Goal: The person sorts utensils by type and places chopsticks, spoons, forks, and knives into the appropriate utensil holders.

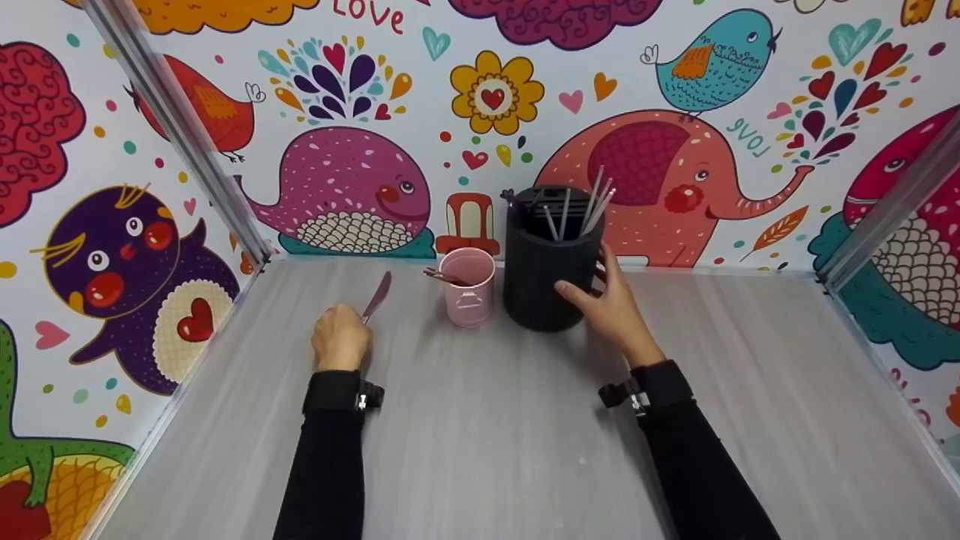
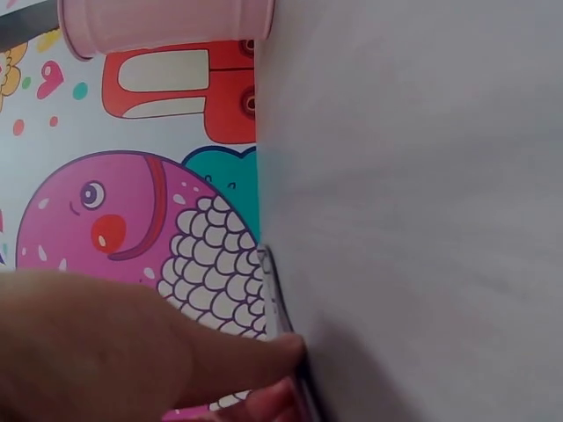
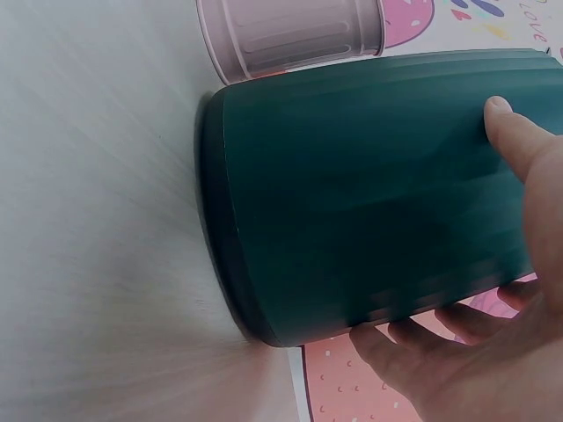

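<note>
My left hand point(image 1: 341, 337) pinches a table knife point(image 1: 379, 295) by its handle, low over the table, blade pointing toward the back wall. In the left wrist view the knife point(image 2: 274, 294) shows edge-on beyond the thumb. On the right, my right hand point(image 1: 611, 311) grips a dark cylindrical holder point(image 1: 541, 281), thumb on the front and fingers along the right side. Several thin sticks point(image 1: 592, 206) stand in its slotted top. In the right wrist view the holder point(image 3: 369, 202) looks dark green, its base at the tabletop.
A small pink bucket point(image 1: 470, 300) stands just left of the holder, with thin handles point(image 1: 444, 277) leaning out over its rim. The pale wood-look table point(image 1: 480, 442) ends at a back wall point(image 1: 420, 172) printed with cartoon animals; similar panels rise at both sides.
</note>
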Action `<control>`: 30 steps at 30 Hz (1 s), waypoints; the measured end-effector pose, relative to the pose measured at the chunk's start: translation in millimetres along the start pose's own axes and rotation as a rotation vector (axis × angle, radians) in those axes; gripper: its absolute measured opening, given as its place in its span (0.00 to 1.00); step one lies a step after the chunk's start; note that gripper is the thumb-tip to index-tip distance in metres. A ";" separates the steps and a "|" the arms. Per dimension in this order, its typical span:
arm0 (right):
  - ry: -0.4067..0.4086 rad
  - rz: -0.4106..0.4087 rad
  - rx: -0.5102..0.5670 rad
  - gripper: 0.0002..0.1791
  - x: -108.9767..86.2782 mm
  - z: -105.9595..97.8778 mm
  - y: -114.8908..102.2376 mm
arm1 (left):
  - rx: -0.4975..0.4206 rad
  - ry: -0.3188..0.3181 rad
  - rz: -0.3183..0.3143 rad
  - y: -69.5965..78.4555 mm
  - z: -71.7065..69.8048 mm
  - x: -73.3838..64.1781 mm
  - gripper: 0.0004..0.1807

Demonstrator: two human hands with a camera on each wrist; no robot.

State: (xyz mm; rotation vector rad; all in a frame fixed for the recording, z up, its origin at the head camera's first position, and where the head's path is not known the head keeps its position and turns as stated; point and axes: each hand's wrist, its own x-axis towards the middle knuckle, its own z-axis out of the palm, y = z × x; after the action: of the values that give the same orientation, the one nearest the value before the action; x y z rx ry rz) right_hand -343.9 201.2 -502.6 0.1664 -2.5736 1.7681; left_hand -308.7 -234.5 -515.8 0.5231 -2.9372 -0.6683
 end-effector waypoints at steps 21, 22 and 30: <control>0.010 -0.001 -0.011 0.66 0.0 1.0 -0.9 | -0.040 -0.242 -0.056 3.1 -6.2 2.0 0.06; 0.011 -0.002 -0.011 0.66 -0.1 1.0 -0.8 | -0.043 -0.253 -0.057 3.5 -6.5 1.9 0.07; 0.007 -0.011 -0.002 0.65 -0.6 1.4 -0.5 | -0.055 -0.288 -0.058 7.1 -7.7 0.4 0.09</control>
State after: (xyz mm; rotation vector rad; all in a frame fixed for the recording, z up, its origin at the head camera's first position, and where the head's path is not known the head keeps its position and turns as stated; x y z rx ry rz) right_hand -343.2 199.8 -502.7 0.1741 -2.5645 1.7591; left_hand -310.0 -231.7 -505.8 0.5517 -3.1665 -0.8987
